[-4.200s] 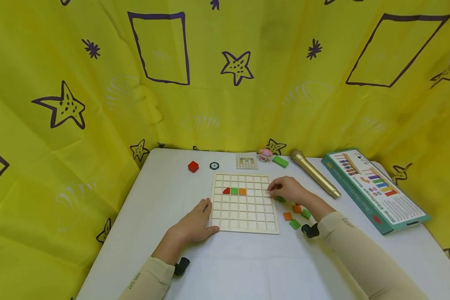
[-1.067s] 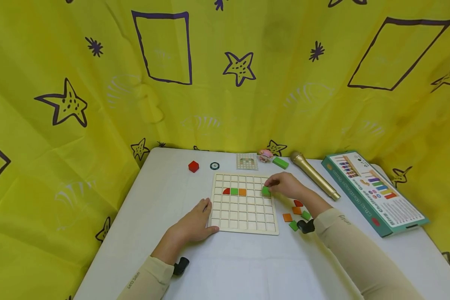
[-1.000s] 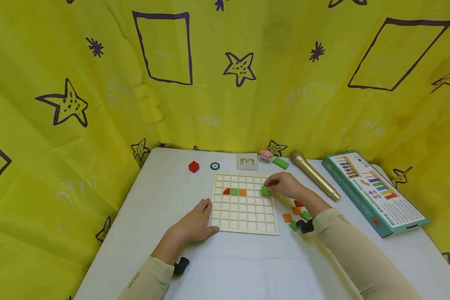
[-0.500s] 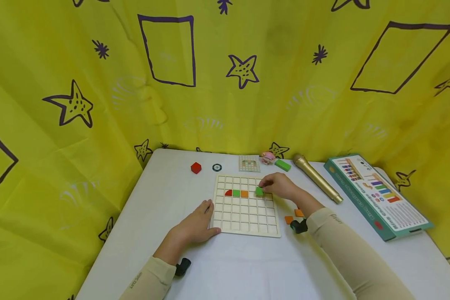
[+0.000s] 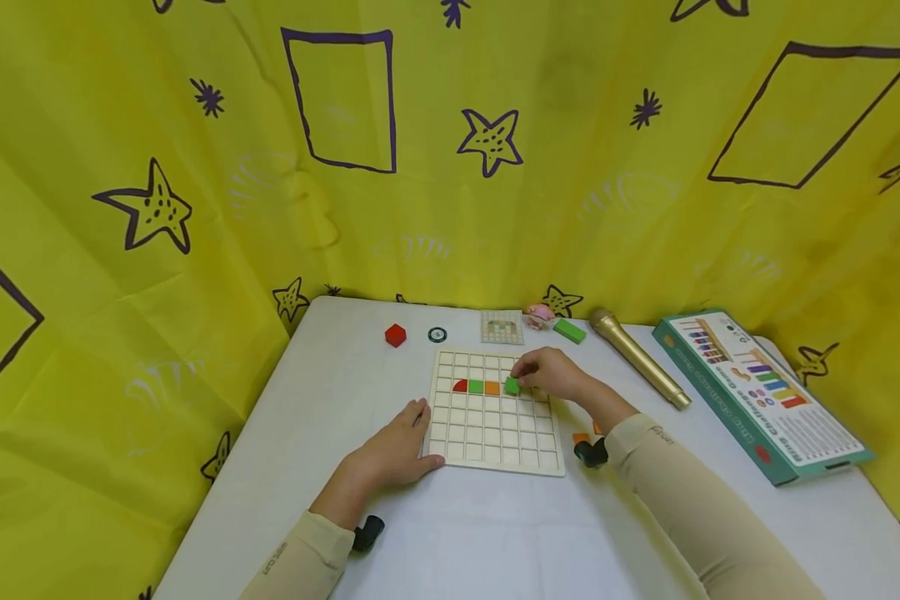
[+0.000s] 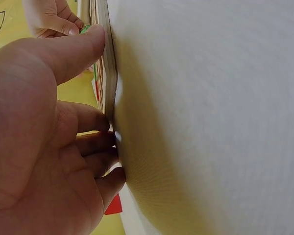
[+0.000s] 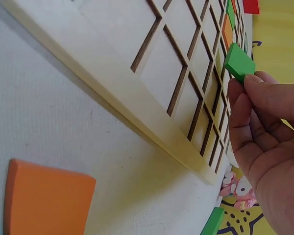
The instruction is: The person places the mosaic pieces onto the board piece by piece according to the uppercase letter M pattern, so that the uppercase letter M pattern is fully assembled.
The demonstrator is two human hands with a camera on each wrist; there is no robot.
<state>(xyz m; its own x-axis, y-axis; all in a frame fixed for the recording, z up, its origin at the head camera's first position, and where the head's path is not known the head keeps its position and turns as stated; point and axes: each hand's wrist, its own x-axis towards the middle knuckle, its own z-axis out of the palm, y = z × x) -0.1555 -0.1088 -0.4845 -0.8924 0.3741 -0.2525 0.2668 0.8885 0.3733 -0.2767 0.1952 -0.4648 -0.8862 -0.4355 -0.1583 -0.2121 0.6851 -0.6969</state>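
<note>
A pale wooden grid board [image 5: 498, 437] lies on the white table. One of its rows bears a red rounded piece [image 5: 461, 387], a green square tile [image 5: 476, 387] and an orange square tile [image 5: 492, 387], side by side. Between thumb and fingertips my right hand [image 5: 553, 374] pinches another green tile [image 7: 240, 62], tilted close over the cell just right of the orange one. My left hand [image 5: 392, 447] rests at the board's near left corner, thumb against the front edge and fingers along the left side, fingertips down on the table.
Loose orange tiles [image 5: 581, 437] lie right of the board, partly hidden by the right wrist. Behind the board are a red many-sided block [image 5: 395, 335], a round chip [image 5: 437, 335], a pattern card [image 5: 502, 327], a pink figurine [image 5: 539, 316], a green block [image 5: 570, 331], a gold microphone [image 5: 640, 358] and a game box [image 5: 765, 396].
My right hand has picked up the green tile beside the board and carried it left over the grid, to just beside the orange tile. The left hand keeps its place at the board.
</note>
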